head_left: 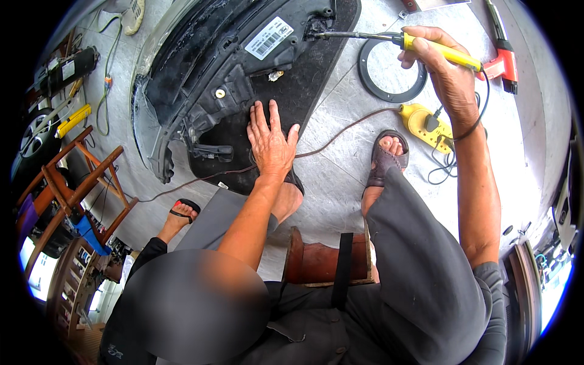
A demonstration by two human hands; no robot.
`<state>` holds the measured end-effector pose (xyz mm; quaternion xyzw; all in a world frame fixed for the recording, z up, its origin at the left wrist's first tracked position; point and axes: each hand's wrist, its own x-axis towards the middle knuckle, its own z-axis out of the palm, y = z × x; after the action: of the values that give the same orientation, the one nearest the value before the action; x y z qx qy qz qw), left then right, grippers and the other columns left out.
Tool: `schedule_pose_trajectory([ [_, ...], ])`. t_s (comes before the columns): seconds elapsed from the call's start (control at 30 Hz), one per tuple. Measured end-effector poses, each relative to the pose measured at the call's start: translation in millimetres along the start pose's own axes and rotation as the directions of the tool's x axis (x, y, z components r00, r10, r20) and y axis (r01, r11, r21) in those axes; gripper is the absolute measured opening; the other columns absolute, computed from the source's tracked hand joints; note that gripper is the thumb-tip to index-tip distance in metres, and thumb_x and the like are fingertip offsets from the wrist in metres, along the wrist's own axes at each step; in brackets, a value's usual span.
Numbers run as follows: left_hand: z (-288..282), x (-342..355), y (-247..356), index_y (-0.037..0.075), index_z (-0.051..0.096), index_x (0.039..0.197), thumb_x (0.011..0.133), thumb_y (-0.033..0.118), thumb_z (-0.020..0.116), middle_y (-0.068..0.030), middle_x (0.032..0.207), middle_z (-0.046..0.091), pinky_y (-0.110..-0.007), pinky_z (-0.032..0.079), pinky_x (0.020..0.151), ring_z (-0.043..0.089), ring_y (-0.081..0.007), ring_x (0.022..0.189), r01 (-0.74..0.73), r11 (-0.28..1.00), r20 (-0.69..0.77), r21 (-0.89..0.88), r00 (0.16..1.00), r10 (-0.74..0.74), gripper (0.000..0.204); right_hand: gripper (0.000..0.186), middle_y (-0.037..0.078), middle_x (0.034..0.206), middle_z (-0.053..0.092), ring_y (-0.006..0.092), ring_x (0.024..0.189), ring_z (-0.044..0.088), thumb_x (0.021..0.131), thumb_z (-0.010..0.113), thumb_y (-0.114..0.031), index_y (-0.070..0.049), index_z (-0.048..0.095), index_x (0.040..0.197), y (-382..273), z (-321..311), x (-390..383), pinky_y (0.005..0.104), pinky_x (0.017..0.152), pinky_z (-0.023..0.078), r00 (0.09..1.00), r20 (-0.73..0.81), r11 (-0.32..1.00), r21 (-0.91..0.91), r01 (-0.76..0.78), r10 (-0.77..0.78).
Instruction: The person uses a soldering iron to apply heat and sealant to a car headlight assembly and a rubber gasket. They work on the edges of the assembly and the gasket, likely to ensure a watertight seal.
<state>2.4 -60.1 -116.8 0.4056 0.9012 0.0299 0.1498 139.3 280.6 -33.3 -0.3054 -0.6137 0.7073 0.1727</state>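
Sideways, the yellow-handled soldering iron point(395, 41) points left at the housing point(231, 67), gripped in the right hand point(435, 58).

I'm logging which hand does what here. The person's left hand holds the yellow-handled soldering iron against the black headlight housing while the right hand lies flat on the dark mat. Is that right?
The hands are swapped. The head view shows the right hand gripping the yellow-handled soldering iron, its tip at the black headlight housing, while the left hand lies flat on the dark mat.
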Motion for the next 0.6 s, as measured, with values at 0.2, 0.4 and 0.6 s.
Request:
schedule_pose_trajectory([
  [0.2,0.0,0.2,-0.4,0.007,0.033,0.156,0.093,0.037,0.07,-0.0253,0.159,0.027,-0.057,0.028,0.118,0.029,-0.0439,0.147,0.0,1.0,0.002,-0.004,1.0,0.0,0.08,0.034,0.01,0.092,0.074,0.0164,0.085,0.072,0.097,0.071,-0.027,0.001,0.073,0.117,4.1,-1.1,1.6,0.0291,0.083,0.058,1.0,0.004,1.0,-0.016,0.021,-0.021],
  [0.4,-0.5,-0.1,0.4,0.007,0.033,0.156,0.093,0.037,0.07,-0.0256,0.159,0.028,-0.057,0.028,0.118,0.029,-0.0439,0.147,0.0,1.0,-0.005,-0.009,1.0,0.0,0.079,0.034,0.01,0.092,0.074,0.0163,0.085,0.072,0.098,0.071,-0.027,0.001,0.073,0.117,6.7,-3.9,2.9,0.029,0.083,0.058,1.0,0.01,0.999,-0.022,0.024,-0.024],
  [0.6,-0.5,0.2,-0.5,0.007,0.031,0.157,0.092,0.04,0.071,-0.0267,0.16,0.026,-0.057,0.026,0.12,0.028,-0.0433,0.148,0.001,1.0,0.016,-0.003,1.0,-0.001,0.082,0.035,0.01,0.09,0.074,0.0159,0.083,0.072,0.097,0.071,-0.027,0.001,0.073,0.117,4.1,-2.2,3.3,0.0285,0.082,0.057,1.0,0.0,0.999,-0.029,0.012,-0.012],
])
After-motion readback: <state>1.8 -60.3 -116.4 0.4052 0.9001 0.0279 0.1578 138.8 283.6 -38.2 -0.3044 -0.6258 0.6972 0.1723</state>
